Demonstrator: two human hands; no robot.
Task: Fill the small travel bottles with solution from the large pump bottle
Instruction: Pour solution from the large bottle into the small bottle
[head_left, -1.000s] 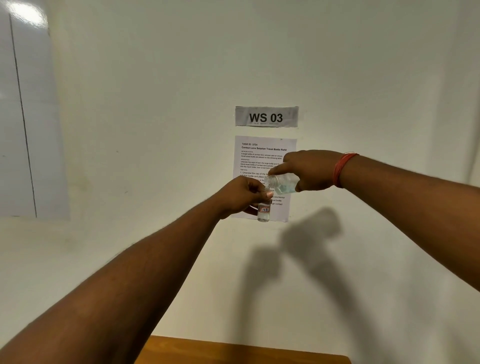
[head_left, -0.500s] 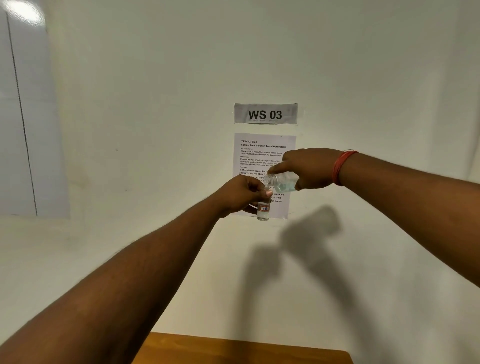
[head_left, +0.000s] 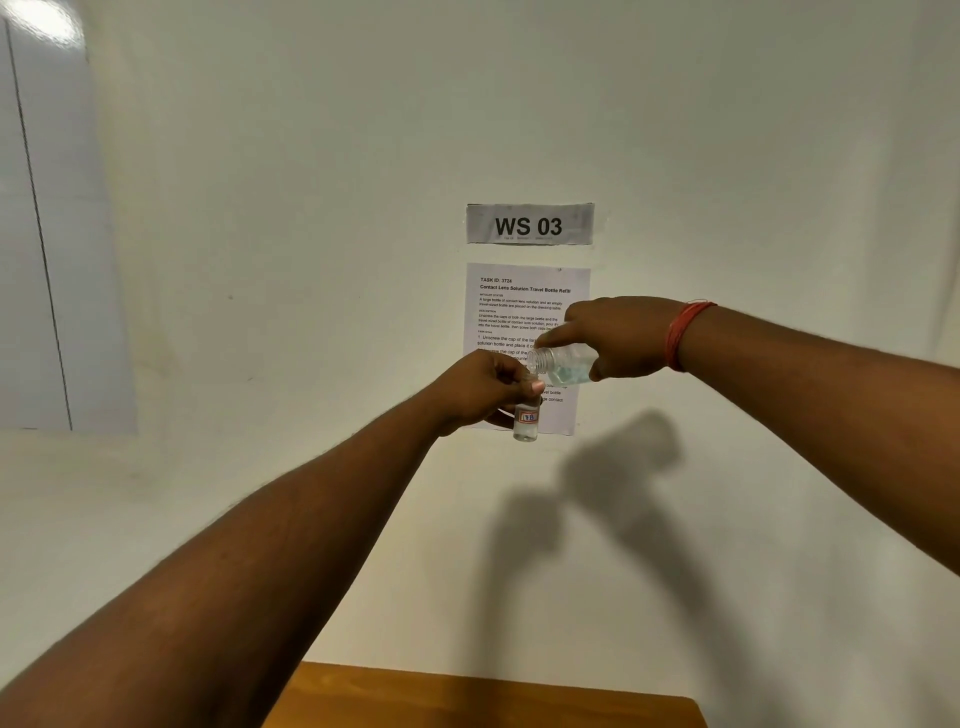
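Both arms are stretched out in front of the wall. My left hand grips a small clear travel bottle near its top; the bottle stands upright and carries a label reading "TB", with clear liquid low inside. My right hand holds a larger clear bottle tipped on its side, its uncapped threaded neck pointing left, right above the small bottle's mouth. Bluish liquid lies in the tipped bottle. My fingers hide the small bottle's opening. A red thread band circles my right wrist.
A "WS 03" sign and a printed task sheet hang on the white wall behind my hands. The far edge of a wooden table shows at the bottom. A glossy white panel is at left.
Both hands and the two bottles hold nearly the same pose; the view has only drifted slightly.
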